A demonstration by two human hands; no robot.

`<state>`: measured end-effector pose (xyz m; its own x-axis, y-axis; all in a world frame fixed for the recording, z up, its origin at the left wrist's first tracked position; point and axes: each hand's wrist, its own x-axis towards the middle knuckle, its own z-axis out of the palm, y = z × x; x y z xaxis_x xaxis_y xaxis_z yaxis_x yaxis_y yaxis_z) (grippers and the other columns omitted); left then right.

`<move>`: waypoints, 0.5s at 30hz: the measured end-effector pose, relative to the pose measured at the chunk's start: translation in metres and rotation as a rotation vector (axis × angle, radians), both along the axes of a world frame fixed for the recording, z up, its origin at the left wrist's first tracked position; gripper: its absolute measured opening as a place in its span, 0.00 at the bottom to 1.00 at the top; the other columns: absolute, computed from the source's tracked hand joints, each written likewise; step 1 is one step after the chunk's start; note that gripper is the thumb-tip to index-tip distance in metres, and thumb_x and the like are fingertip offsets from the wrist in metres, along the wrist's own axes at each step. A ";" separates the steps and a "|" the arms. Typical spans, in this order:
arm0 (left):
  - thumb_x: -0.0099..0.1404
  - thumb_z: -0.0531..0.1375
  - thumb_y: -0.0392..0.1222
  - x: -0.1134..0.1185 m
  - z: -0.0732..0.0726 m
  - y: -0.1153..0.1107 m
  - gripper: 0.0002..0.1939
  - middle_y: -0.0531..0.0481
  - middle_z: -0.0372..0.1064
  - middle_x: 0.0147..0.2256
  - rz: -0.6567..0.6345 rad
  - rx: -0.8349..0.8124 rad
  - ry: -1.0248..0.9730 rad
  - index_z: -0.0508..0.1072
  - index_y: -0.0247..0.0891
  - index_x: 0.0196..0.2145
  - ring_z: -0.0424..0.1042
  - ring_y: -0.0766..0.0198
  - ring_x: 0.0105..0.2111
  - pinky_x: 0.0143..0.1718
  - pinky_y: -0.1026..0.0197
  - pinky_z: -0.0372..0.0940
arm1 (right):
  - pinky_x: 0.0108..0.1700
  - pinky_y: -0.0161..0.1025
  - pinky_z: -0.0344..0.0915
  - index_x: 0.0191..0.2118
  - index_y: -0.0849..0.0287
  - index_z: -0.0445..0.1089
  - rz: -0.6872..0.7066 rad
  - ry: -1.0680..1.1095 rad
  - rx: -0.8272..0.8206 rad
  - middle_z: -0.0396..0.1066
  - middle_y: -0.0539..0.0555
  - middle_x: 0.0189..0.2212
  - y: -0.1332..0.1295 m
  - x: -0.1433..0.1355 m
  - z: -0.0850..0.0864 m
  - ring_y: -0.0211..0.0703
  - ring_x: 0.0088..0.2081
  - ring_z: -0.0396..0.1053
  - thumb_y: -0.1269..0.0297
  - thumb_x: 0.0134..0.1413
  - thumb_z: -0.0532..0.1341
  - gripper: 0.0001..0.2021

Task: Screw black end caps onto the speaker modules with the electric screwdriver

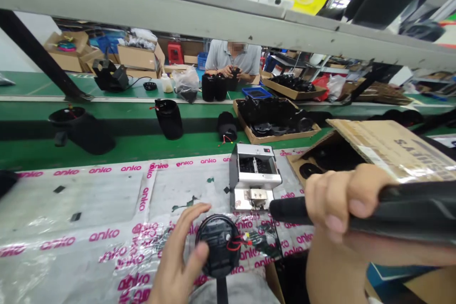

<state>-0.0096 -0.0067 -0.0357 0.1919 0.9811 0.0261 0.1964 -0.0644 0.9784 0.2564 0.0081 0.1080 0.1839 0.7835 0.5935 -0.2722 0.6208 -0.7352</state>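
Note:
My left hand [183,251] is at the left side of a round black housing [218,251] with a handle-like strip towards me. Its fingers are stretched out and apart, and the thumb overlaps the rim; whether it touches is unclear. Red wires with small white and yellow connectors [239,241] come out of the housing. My right hand [344,199] is wrapped round a long black electric screwdriver [292,211], held sideways with its narrower end pointing left. Just beyond that end stands a silver screw feeder [257,178].
An open cardboard box [395,147] stands at right. Black housings [169,118] stand on the green belt [135,137], beside a carton tray of black parts [281,137]. Across the line a person [233,61] handles a dark part. A shelf beam [213,14] crosses overhead.

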 end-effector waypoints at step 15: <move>0.57 0.76 0.43 0.022 -0.048 -0.020 0.50 0.37 0.71 0.68 0.017 0.231 0.064 0.61 0.46 0.73 0.76 0.38 0.67 0.66 0.41 0.74 | 0.14 0.36 0.60 0.41 0.61 0.86 0.200 -0.034 -0.130 0.83 0.59 0.27 0.026 0.015 -0.075 0.40 0.12 0.67 0.22 0.63 0.57 0.41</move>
